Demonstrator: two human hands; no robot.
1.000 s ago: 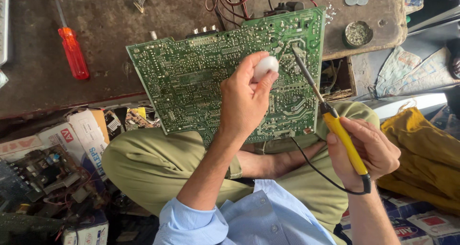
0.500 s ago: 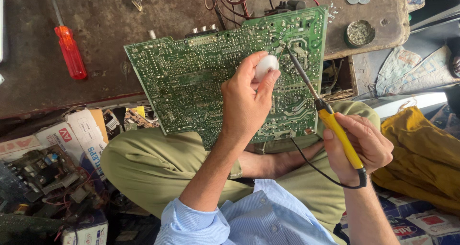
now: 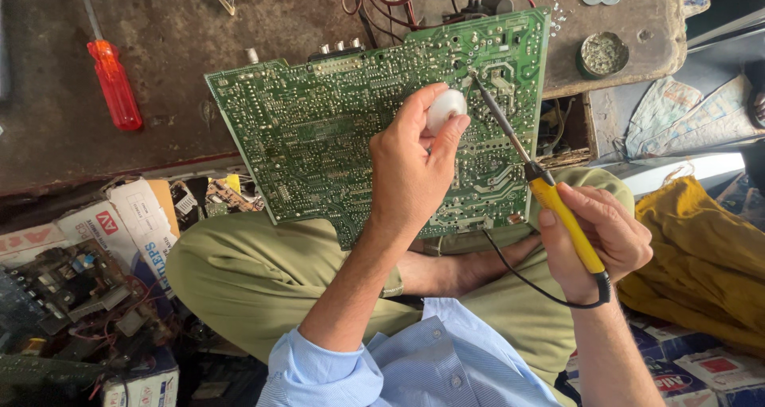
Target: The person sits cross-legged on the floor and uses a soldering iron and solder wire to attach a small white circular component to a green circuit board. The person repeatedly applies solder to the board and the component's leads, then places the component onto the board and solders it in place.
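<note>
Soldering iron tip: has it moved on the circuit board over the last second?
Yes. The soldering iron in the right hand has slid its tip up and left across the circuit board, away from the board's right edge, now near the top edge right of the left hand.

The left hand [image 3: 414, 168] covers most of the small white object [image 3: 446, 108] and a patch of the green circuit board [image 3: 319, 128]. The board's lower edge is hidden behind the knee. Contact at the soldering iron [image 3: 542, 192] tip is too small to tell. The red screwdriver [image 3: 111, 80] shaft is cut off at the top edge.
</note>
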